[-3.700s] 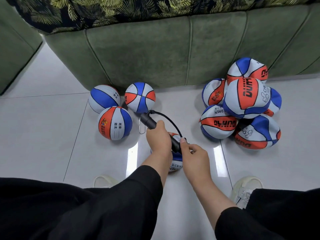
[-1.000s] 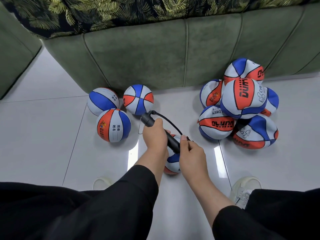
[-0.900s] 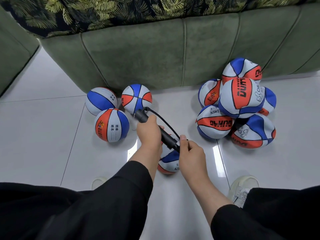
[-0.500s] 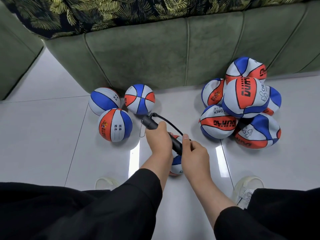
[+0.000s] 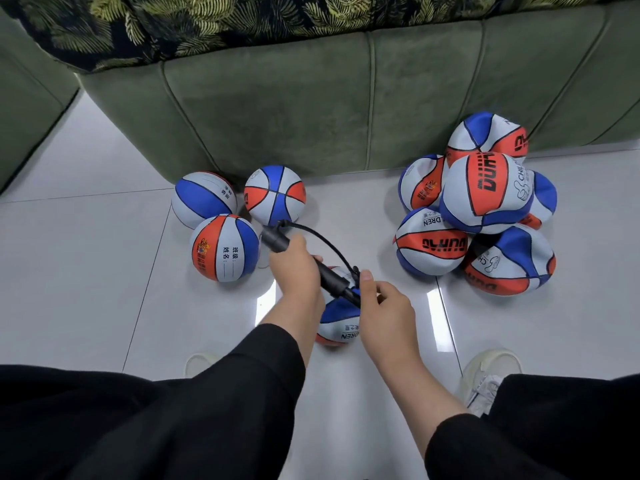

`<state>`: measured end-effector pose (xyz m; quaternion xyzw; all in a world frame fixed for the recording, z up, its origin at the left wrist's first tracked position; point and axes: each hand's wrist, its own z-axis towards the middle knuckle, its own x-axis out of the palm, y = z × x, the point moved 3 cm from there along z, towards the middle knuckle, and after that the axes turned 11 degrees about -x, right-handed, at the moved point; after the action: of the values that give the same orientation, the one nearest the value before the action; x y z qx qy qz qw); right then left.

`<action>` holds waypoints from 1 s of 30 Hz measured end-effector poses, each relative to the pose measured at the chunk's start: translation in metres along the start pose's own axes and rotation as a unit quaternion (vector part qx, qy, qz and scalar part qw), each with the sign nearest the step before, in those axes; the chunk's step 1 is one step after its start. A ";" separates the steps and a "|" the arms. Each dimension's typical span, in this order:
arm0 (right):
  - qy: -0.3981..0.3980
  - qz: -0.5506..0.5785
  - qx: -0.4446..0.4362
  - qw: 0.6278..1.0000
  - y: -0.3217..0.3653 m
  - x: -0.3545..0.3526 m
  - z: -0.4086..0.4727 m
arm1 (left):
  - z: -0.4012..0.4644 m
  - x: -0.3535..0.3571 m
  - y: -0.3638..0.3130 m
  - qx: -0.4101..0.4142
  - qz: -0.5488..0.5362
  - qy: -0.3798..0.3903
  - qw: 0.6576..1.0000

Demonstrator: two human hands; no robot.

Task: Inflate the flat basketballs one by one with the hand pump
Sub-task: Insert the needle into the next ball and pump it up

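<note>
Basketball [image 5: 337, 323] on floor between feet, under both hands. Left hand [image 5: 294, 268] clenched round hand pump [image 5: 277, 239] barrel, right hand [image 5: 386, 306] grips its handle end. Three round balls [image 5: 225, 247] left, flat pile [image 5: 485, 199] right, by sofa [image 5: 311, 98].

A black hand pump [image 5: 304, 263] is held slanted at frame centre, its thin hose [image 5: 325, 242] looped down to a red, white and blue basketball [image 5: 337, 323] lying on the floor beneath it. Three round basketballs [image 5: 225, 247] are grouped left of centre. Six crumpled, flat basketballs [image 5: 485, 194] are piled at right.
</note>
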<state>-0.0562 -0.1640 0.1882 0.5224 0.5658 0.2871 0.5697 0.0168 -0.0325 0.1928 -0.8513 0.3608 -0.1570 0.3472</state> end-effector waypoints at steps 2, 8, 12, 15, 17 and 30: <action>-0.005 0.001 0.003 1.000 0.003 0.001 0.001 | -0.008 0.004 0.011 -0.006 0.005 0.005 1.000; -0.003 -0.003 0.009 1.000 0.005 0.002 0.001 | -0.016 0.006 0.025 -0.035 0.014 0.022 0.999; 0.003 0.005 -0.013 1.000 0.010 0.003 0.002 | -0.010 0.010 0.009 -0.028 0.009 0.019 0.999; -0.005 0.016 -0.013 1.000 0.004 0.000 0.001 | 0.000 0.006 -0.008 -0.014 -0.016 0.007 1.000; 0.004 0.011 -0.009 1.000 0.001 -0.001 -0.001 | 0.008 0.001 -0.016 -0.010 -0.028 -0.003 1.000; -0.002 -0.011 0.001 1.000 0.005 0.002 0.005 | -0.015 0.009 0.022 -0.033 0.016 0.017 0.999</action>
<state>-0.0499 -0.1619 0.1908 0.5173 0.5704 0.2792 0.5736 0.0043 -0.0576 0.1880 -0.8536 0.3855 -0.1541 0.3147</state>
